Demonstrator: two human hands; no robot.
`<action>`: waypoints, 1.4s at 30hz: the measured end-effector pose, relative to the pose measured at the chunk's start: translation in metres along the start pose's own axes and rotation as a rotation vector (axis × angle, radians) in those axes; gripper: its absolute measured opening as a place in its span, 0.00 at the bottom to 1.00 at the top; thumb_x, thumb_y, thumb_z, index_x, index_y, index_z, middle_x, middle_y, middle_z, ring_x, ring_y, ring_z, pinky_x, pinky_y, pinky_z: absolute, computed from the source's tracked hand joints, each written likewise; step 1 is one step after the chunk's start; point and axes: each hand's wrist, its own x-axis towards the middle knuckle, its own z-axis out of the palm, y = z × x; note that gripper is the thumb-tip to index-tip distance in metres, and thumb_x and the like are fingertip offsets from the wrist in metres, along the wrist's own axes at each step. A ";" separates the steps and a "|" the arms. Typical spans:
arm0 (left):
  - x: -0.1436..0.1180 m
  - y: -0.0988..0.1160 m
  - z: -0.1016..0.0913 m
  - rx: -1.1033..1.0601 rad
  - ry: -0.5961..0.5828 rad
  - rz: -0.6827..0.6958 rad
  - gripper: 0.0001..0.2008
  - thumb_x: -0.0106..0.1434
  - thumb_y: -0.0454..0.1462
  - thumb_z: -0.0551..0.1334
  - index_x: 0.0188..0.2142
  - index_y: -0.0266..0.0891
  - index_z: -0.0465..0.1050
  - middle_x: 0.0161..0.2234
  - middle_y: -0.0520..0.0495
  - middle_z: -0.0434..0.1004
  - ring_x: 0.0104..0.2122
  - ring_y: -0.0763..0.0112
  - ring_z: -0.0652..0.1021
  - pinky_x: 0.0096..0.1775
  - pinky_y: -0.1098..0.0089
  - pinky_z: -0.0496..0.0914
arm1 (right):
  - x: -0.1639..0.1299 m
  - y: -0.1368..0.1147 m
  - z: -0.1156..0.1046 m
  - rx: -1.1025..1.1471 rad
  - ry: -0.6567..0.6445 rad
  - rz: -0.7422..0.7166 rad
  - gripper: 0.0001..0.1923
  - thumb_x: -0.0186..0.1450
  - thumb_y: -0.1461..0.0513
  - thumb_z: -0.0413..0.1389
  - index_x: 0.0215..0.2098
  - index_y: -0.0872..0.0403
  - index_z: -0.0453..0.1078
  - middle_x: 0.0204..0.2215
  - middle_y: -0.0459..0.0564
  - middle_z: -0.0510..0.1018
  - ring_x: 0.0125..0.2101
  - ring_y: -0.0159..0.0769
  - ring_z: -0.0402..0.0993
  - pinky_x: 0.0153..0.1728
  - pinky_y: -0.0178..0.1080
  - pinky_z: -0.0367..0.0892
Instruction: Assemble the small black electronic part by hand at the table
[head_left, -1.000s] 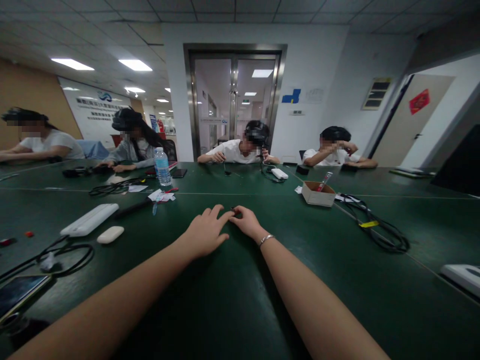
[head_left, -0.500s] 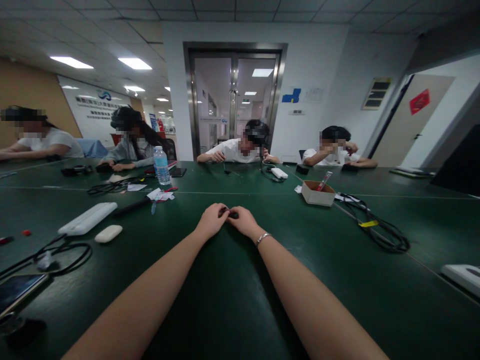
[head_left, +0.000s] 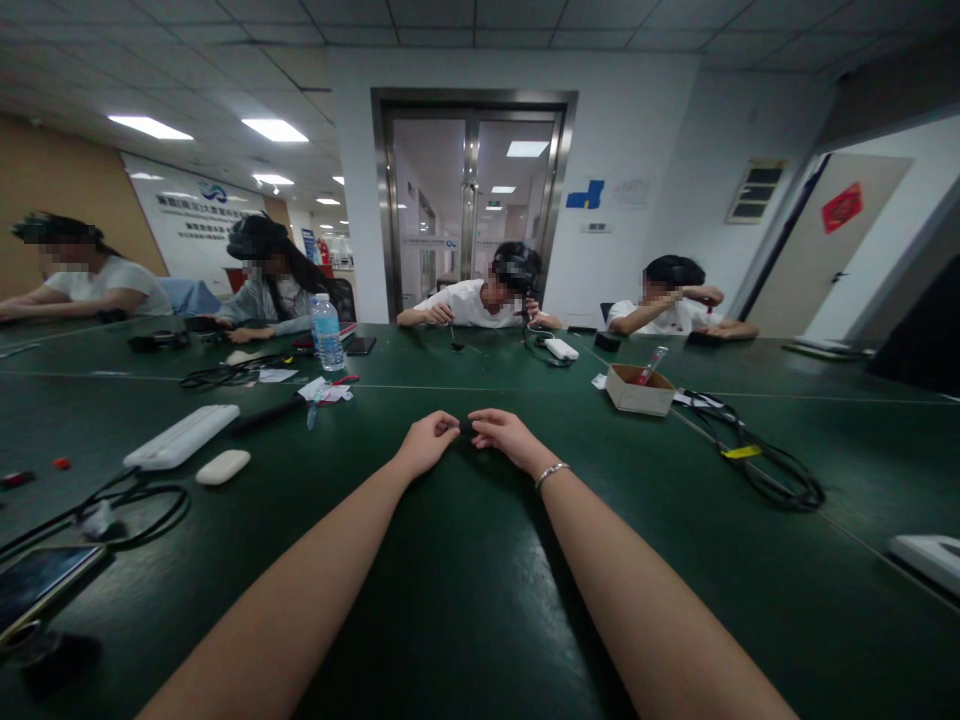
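Over the green table [head_left: 450, 560], my left hand [head_left: 427, 442] and my right hand [head_left: 508, 440] face each other at the centre of the head view. A small dark object [head_left: 466, 427], too small and dim to name, shows in the narrow gap between the fingertips. My right hand pinches it between thumb and fingers, and a silver bracelet [head_left: 553, 474] circles that wrist. The thumb and fingers of my left hand are closed together beside the object. Whether anything is inside the left pinch cannot be seen.
A white power bank [head_left: 182, 437], a white oval case [head_left: 223, 467], a phone [head_left: 46, 585] and cables lie left. A water bottle [head_left: 328, 335] stands beyond them. On the right are a small open box [head_left: 640, 390] and coiled black cable [head_left: 772, 470]. Several people sit across the table.
My hands have moved slightly apart, the right one to the right with its fingers straighter. The small dark object between them now shows more. The view has shifted a little.
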 end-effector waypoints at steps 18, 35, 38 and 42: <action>0.001 0.003 0.002 -0.095 0.009 -0.036 0.13 0.56 0.43 0.58 0.37 0.37 0.70 0.30 0.48 0.74 0.28 0.72 0.74 0.33 0.70 0.68 | 0.000 0.001 -0.007 0.133 -0.027 0.033 0.11 0.57 0.73 0.57 0.38 0.60 0.71 0.32 0.51 0.75 0.26 0.27 0.74 0.30 0.29 0.73; -0.002 0.009 0.001 -0.069 -0.006 -0.100 0.20 0.59 0.50 0.52 0.32 0.35 0.69 0.23 0.48 0.74 0.23 0.72 0.75 0.28 0.72 0.67 | -0.004 -0.003 -0.006 0.133 -0.079 0.024 0.14 0.55 0.75 0.57 0.38 0.58 0.71 0.30 0.48 0.74 0.27 0.28 0.74 0.30 0.29 0.73; -0.004 0.011 0.001 -0.038 0.002 -0.078 0.21 0.59 0.51 0.51 0.32 0.36 0.70 0.23 0.48 0.74 0.23 0.72 0.75 0.28 0.72 0.67 | -0.005 -0.004 -0.005 0.147 -0.073 0.033 0.13 0.55 0.75 0.57 0.38 0.58 0.70 0.29 0.48 0.74 0.26 0.27 0.74 0.29 0.28 0.73; -0.006 0.014 0.001 -0.065 -0.010 -0.066 0.18 0.58 0.49 0.54 0.34 0.36 0.70 0.24 0.48 0.75 0.24 0.72 0.74 0.29 0.72 0.67 | -0.004 -0.003 -0.006 0.156 -0.044 0.051 0.13 0.56 0.74 0.57 0.39 0.60 0.69 0.30 0.50 0.74 0.26 0.28 0.74 0.28 0.28 0.72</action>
